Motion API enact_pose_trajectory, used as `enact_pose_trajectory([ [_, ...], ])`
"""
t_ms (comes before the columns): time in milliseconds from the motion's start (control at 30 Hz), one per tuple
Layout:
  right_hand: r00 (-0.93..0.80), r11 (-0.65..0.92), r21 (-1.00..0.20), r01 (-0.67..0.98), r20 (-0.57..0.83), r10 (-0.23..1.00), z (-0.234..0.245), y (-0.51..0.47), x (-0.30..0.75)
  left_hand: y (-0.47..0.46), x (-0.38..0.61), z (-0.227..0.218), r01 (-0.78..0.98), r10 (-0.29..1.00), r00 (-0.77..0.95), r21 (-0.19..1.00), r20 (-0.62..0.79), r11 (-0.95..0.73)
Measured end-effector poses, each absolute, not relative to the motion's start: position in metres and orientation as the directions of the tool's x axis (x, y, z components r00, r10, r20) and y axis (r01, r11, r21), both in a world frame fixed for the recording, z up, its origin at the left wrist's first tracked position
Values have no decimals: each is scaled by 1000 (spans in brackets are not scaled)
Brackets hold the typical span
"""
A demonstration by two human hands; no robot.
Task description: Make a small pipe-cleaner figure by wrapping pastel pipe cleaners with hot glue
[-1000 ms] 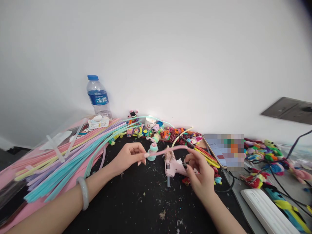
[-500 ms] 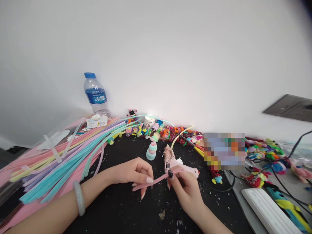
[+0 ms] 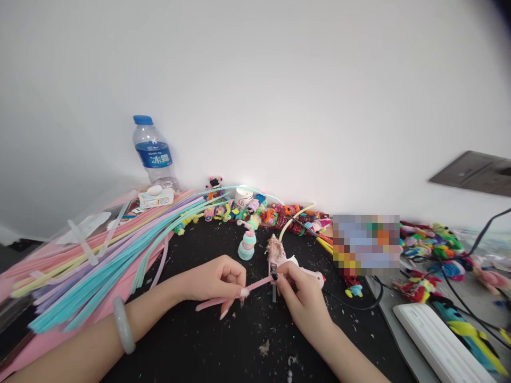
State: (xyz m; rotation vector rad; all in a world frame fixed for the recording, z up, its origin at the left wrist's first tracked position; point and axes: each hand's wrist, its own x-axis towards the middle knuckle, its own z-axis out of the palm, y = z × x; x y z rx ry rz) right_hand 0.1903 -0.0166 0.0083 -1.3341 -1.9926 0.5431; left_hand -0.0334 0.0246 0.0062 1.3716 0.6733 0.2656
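Observation:
A pink pipe cleaner (image 3: 258,284) stretches between my two hands above the black mat. My left hand (image 3: 217,282), with a pale bangle on its wrist, pinches it between thumb and finger; one end sticks out to the left. At the other end, my right hand (image 3: 301,292) grips it with thumb and forefinger. Just beyond the right hand lies a pink glue gun (image 3: 275,254), partly covered by the fingers. A small figure (image 3: 246,243) coiled from mint and pink pipe cleaners stands upright behind the hands, touched by neither.
Pastel pipe cleaners (image 3: 107,266) lie bundled at the left. A water bottle (image 3: 154,151) stands behind them. Several colourful figures (image 3: 271,215) line the wall. At the right are a white power strip (image 3: 435,340) and a black cable (image 3: 359,307).
The pink pipe cleaner has slid leftward, so more of it sticks out past my left hand. My right hand has shifted slightly, its grip now near the strip's right end.

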Motion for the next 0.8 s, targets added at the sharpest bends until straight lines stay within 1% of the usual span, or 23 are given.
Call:
enact_pose_trajectory([
  [100,-283,441,-610,658,342,896,9,-18,190,25,-33,7,205,541,791,957,-285,204],
  [200,-322,478,-603,639,355,878,9,-21,184,23,-28,10,213,539,797,962,-273,172],
  [367,-405,502,-621,602,304,862,5,-26,173,18,-20,15,229,628,745,970,-225,77],
  [533,-355,480,-629,612,324,877,5,-23,175,16,-19,13,267,684,693,963,-227,49],
  [800,-377,488,-634,600,315,871,3,-20,178,13,-15,11,261,743,638,965,-201,37],
])
